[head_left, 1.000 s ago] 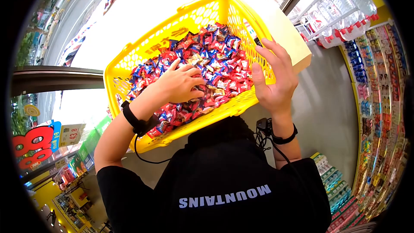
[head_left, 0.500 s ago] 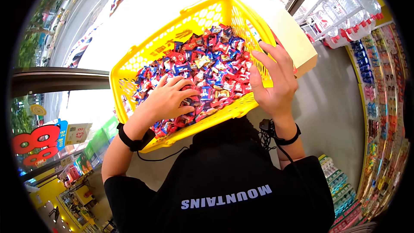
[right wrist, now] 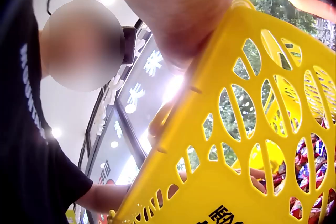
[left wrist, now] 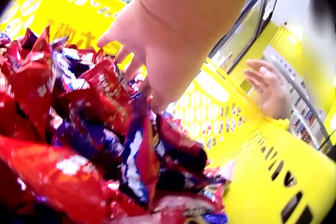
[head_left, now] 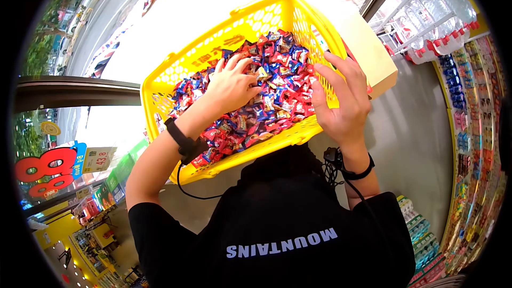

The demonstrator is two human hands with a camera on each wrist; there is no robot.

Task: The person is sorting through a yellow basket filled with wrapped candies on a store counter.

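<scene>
Lying in the yellow basket (head_left: 266, 145) under your spread left hand (head_left: 232, 88), the wrapped candies (head_left: 282, 81) look light, firm and slippery, so you could pinch their crinkly ends, while your right hand (head_left: 345, 105), fingers loosely apart, is by the basket's end.

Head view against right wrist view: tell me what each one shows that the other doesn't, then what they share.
Only the head view shows the stocked shelves and the red-capped clear bottles. Only the right wrist view shows white lettering on dark glass and black lettering on the basket's outer wall. Both show the yellow basket, wrapped candies and black shirt.
</scene>
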